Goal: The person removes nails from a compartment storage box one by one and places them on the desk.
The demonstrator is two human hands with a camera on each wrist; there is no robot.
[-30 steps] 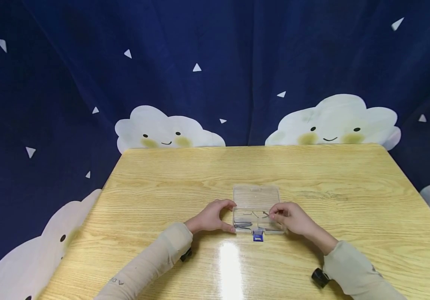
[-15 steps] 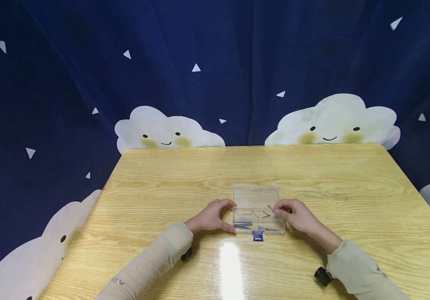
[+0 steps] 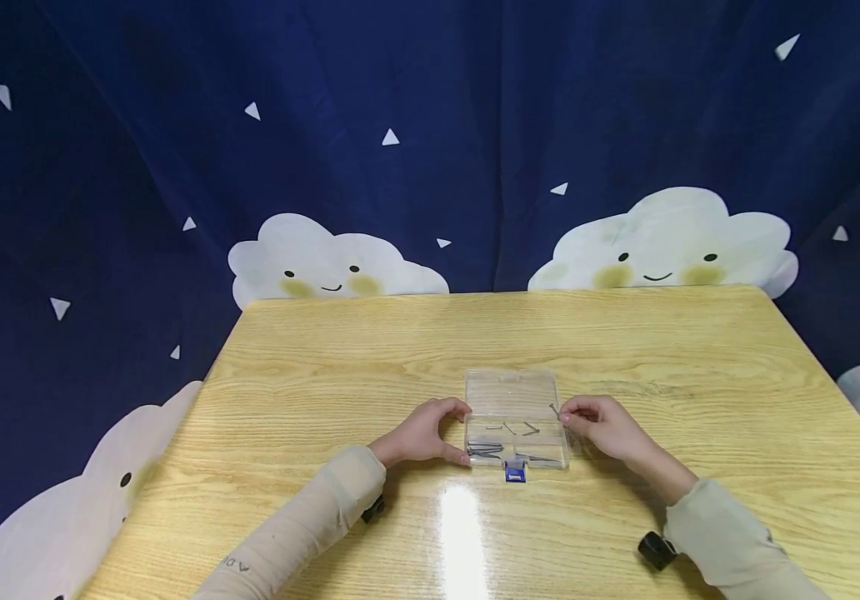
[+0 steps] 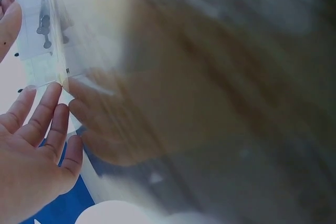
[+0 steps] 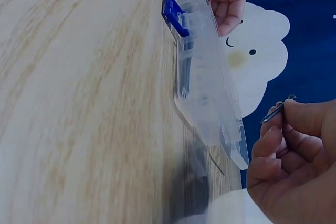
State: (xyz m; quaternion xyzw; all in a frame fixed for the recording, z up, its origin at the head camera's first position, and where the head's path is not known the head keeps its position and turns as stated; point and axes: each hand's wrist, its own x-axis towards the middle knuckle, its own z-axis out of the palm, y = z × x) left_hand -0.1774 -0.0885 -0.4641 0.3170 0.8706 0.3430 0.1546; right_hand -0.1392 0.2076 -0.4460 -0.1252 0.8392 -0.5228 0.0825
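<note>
While the right grip (image 3: pixel 605 427) pinches a metal fastener (image 5: pixel 272 114) near the right end of the clear box (image 5: pixel 207 77), the left grip (image 3: pixel 421 432) holds the opposite end. Fastener probably light, stiff, slick; best taken mid-shank. Box likely brittle.

1 white glare streak (image 3: pixel 462 533) burns on the brightly lit wooden table (image 3: pixel 370 350) in the head view, below a darker blue curtain (image 3: pixel 310 50); the 2 wrist views look duller, the left one's table grain smeared and hazy.
</note>
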